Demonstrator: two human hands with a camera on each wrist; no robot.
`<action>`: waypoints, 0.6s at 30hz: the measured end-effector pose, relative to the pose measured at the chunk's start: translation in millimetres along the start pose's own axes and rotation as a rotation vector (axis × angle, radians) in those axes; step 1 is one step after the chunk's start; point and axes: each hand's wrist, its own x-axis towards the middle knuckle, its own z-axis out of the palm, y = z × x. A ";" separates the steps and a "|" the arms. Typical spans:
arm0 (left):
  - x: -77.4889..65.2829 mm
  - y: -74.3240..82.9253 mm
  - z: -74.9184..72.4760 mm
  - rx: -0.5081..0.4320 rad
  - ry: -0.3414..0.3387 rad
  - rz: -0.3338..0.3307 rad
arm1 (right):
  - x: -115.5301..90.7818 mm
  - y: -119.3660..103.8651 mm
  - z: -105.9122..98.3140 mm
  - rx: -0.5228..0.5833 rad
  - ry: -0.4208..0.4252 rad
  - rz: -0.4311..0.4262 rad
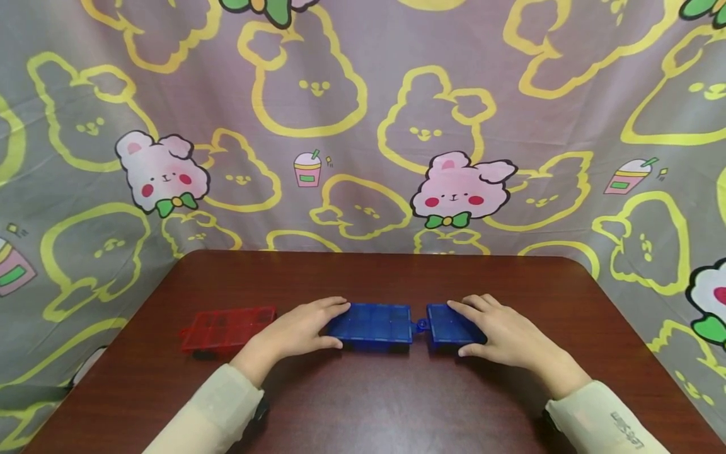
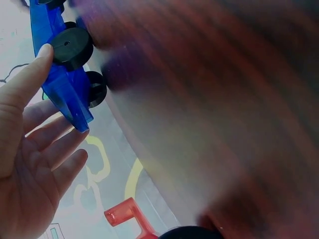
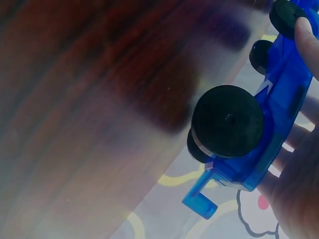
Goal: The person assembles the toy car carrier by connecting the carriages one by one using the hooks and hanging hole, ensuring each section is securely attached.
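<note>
Two translucent blue toy wagons with black wheels stand end to end on the table. My left hand (image 1: 306,328) holds the left blue wagon (image 1: 371,323) by its outer end, fingers on the far side and thumb on the near side. In the left wrist view its thumb lies against a black wheel (image 2: 73,49). The right blue wagon (image 1: 450,325) is gripped by my right hand (image 1: 501,331), which covers its outer end. Between the wagons, their coupling (image 1: 421,325) has its parts overlapping. A blue hitch arm (image 3: 200,201) juts from the end of the right wagon.
A red toy wagon (image 1: 229,329) stands left of my left hand, partly behind the wrist. Its red hitch (image 2: 122,211) shows low in the left wrist view. Behind the brown table (image 1: 368,271) hangs a cloth (image 1: 363,151) printed with cartoon rabbits.
</note>
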 end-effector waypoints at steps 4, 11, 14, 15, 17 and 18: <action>-0.4 -1.3 -1.0 0.004 -0.003 0.006 | 1.2 0.0 -0.2 0.005 -0.025 0.000; -2.0 -2.8 -1.4 -0.003 -0.013 0.012 | 1.7 -0.7 -2.0 0.018 -0.059 0.010; -5.0 -4.6 -4.7 -0.033 -0.023 0.009 | 1.8 -0.7 -3.1 0.037 -0.071 0.026; -6.4 -5.7 -6.8 -0.043 -0.021 0.009 | 2.3 -1.0 -3.6 0.048 -0.072 0.030; -10.3 -8.2 -12.1 -0.051 -0.009 0.006 | 4.3 -2.2 -5.2 0.077 -0.070 0.041; -12.6 -9.9 -15.0 -0.050 -0.001 -0.005 | 5.7 -3.2 -6.2 0.093 -0.069 0.046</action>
